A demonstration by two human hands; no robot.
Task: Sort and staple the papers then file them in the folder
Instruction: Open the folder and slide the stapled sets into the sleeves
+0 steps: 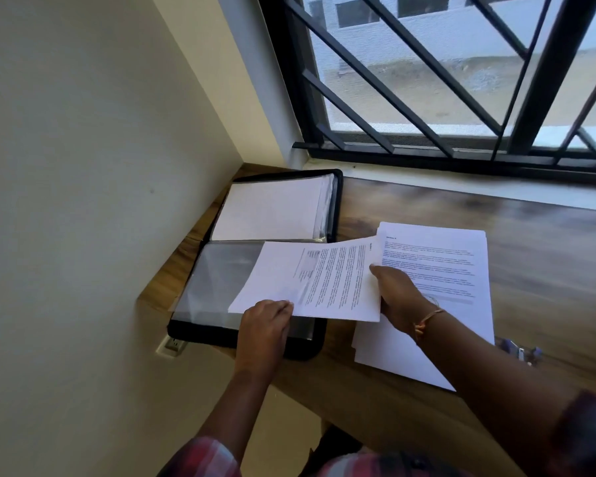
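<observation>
Two hands: both are kept on one set of sheets (310,280).
Left hand (265,321): fingers are curled, with the near edge of the sheets pinched at the fingertips.
Right hand (398,297): the right edge of the sheets is gripped, thumb on top, fingers hidden beneath; a bracelet (427,321) is worn at the wrist.
Sheets: printed, held tilted over the folder's near half, their right part raised over the stack.
Folder (338,201): black, laid open at the desk's left end by the wall; far half filled with white paper, near half covered by a clear sleeve (217,280).
Stack (437,263): printed papers, laid flat on the desk just right of the folder.
Desk (547,256): dark wood grain.
Room: cream wall (83,166) at left, barred window (461,63) behind the desk, outlet (172,346) seen below the desk edge.
</observation>
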